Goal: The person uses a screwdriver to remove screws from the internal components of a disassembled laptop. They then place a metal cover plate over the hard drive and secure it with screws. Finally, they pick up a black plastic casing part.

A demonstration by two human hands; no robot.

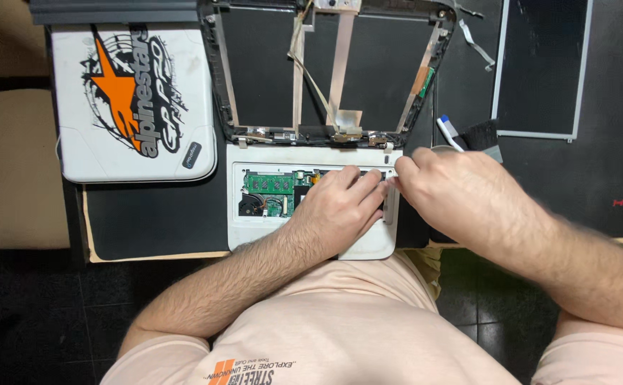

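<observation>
On the black mat (147,228), white laptop base (311,207) lies opened: keyboard off, green board (268,187) exposed, screen panel (539,68) removed from lid frame (333,71). Left hand (340,203) rests flat inside. Right hand (454,189) pinches at base's right edge; held item indiscernible. Board remains mounted.

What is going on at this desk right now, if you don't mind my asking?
A person has a white laptop opened up, its green circuit board and fan exposed. The left hand rests inside the open base, and the right hand touches its right edge. The lid frame stands bare; a loose screen panel lies to the right and a second laptop to the left.
</observation>
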